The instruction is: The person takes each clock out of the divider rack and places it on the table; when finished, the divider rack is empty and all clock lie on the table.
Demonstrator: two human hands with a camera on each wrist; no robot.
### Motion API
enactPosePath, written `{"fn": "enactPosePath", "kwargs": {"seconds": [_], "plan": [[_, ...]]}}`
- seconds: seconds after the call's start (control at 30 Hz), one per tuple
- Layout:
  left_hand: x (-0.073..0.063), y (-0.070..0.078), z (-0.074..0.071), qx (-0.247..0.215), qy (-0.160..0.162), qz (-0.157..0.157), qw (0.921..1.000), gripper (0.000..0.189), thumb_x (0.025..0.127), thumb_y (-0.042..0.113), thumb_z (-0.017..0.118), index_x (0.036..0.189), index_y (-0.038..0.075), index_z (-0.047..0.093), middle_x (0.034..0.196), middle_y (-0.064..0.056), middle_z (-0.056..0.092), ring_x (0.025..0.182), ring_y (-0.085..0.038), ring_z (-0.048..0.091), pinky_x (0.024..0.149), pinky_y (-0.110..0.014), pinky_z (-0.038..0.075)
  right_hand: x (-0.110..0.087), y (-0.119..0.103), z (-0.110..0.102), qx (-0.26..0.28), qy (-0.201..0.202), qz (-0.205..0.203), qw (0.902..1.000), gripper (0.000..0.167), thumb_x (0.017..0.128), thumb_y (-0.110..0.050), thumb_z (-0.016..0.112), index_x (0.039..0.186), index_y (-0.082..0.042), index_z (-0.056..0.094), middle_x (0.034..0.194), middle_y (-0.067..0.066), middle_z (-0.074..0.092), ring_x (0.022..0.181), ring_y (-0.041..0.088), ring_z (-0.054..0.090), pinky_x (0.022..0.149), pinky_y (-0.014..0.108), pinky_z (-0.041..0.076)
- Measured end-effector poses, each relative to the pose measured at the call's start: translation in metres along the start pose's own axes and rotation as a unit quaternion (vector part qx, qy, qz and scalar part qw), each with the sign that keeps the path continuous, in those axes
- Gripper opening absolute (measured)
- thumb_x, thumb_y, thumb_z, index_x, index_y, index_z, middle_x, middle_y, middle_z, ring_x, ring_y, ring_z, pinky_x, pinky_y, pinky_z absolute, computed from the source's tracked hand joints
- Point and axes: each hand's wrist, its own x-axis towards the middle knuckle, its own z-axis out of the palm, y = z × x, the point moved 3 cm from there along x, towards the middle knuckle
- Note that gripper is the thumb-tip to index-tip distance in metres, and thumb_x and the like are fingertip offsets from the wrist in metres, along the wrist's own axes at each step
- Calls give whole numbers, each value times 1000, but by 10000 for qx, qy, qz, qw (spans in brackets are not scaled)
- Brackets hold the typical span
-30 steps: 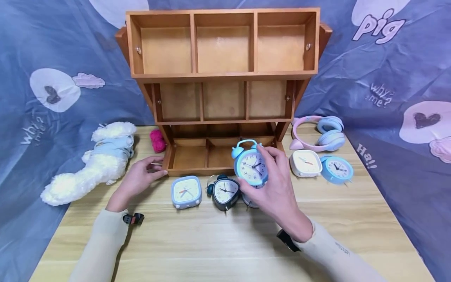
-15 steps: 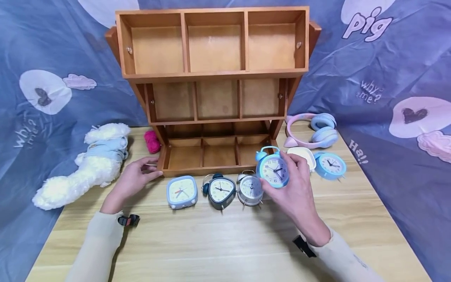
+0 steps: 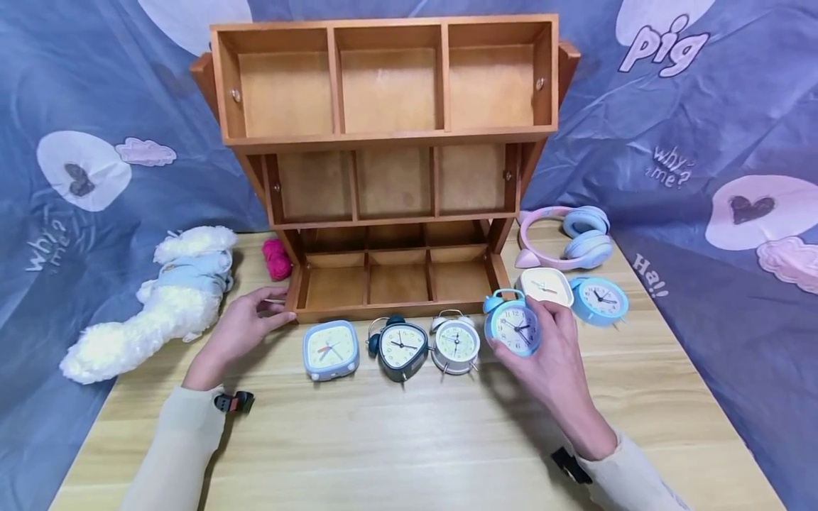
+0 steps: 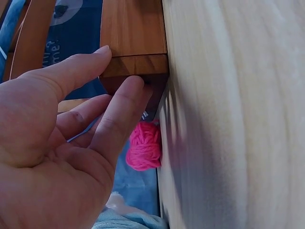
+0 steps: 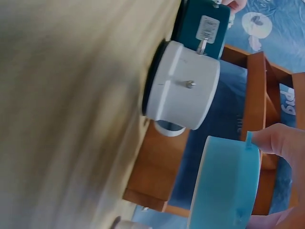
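My right hand (image 3: 552,355) grips a light blue twin-bell alarm clock (image 3: 513,328) by its side, thumb in front. In the right wrist view the blue clock's rounded casing (image 5: 224,186) is apart from the white clock (image 5: 183,86). My left hand (image 3: 243,330) rests its thumb and fingertips against the front left corner of the wooden shelf's base (image 4: 133,64). Along the shelf's front lie a blue square clock (image 3: 330,349), a dark triangular clock (image 3: 401,348) and a white twin-bell clock (image 3: 456,344). The blue clock is just right of these.
The tiered wooden shelf (image 3: 390,137) has divided compartments. On the right are a white square clock (image 3: 545,285), another blue clock (image 3: 601,301) and pink-and-blue headphones (image 3: 588,248). Pink yarn (image 3: 276,258) and a fluffy white plush toy (image 3: 153,312) lie left. Patterned blue cloth (image 3: 722,142) hangs behind.
My right hand has carried the blue alarm clock rightward and down, from before the shelf's right compartment to beside the white twin-bell clock, which it had partly covered. The left hand stays at the corner.
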Motion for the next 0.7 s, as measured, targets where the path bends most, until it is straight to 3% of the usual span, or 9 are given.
{"fn": "enactPosePath", "kwargs": {"seconds": [0.4, 0.7], "plan": [[-1, 1, 0, -7, 7, -43, 10000, 57, 105, 23, 82, 155, 2, 63, 120, -20, 84, 120, -41, 79, 113, -61, 55, -6, 15, 1, -313, -462, 377, 9977, 93, 82, -26, 94, 159, 8, 53, 146, 31, 50, 131, 47, 52, 105, 66, 50], [-2, 0, 1, 37, 25, -22, 10000, 56, 105, 21, 82, 154, 1, 64, 120, -20, 84, 119, -41, 79, 112, -61, 56, -5, 19, 2, -501, -1109, 550, 9911, 98, 86, -27, 94, 165, 6, 47, 151, 32, 48, 127, 47, 57, 108, 67, 52]]}}
